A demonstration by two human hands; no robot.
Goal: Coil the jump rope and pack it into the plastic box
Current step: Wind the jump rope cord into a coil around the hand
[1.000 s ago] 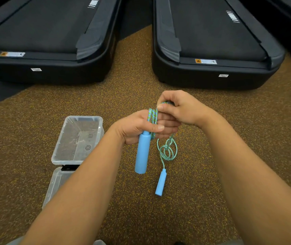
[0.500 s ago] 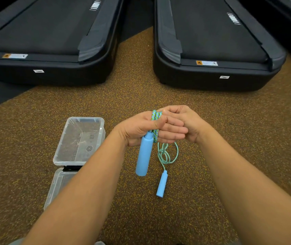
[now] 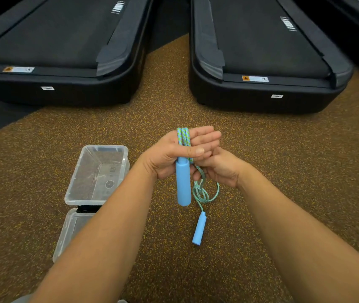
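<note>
The left hand (image 3: pixel 165 154) has its grip clamped on one blue handle (image 3: pixel 183 184), the thumb across it. Turns of the jump rope (image 3: pixel 183 136) lie wound over its straight fingers. The right hand (image 3: pixel 222 169), touching it, has its grip closed on the rope just below. Loose loops hang down to the floor (image 3: pixel 283 171), where the second handle (image 3: pixel 199 228) lies. The open plastic box (image 3: pixel 76 178) stands at the left, with its lid (image 3: pixel 69 230) nearer.
</note>
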